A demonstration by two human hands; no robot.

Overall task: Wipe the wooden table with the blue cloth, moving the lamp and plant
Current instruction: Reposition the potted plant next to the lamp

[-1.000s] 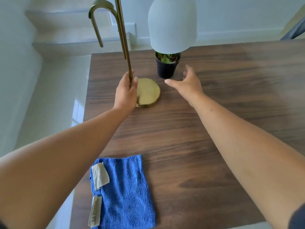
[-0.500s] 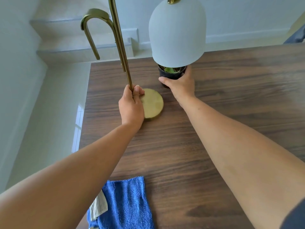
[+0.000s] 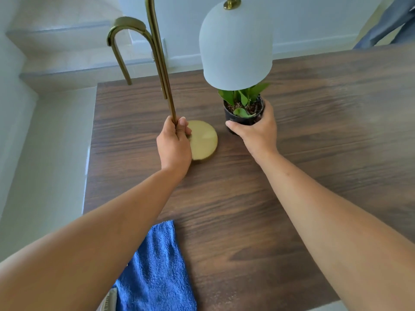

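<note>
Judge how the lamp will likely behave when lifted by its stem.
The lamp probably feels top-heavy: its white shade hangs well off the thin stem. The left hand grips low, so it may tilt shadeward. The flat round base looks weighty, likely steadying it.

Pale steps (image 3: pixel 67 55) rise beyond the table's far left; a white wall (image 3: pixel 314 19) behind. Grey-blue fabric (image 3: pixel 390 23) hangs top right.

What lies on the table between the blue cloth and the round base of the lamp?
Only bare wood of the table, in the head view; the left forearm crosses above that stretch between blue cloth and lamp base.
</note>
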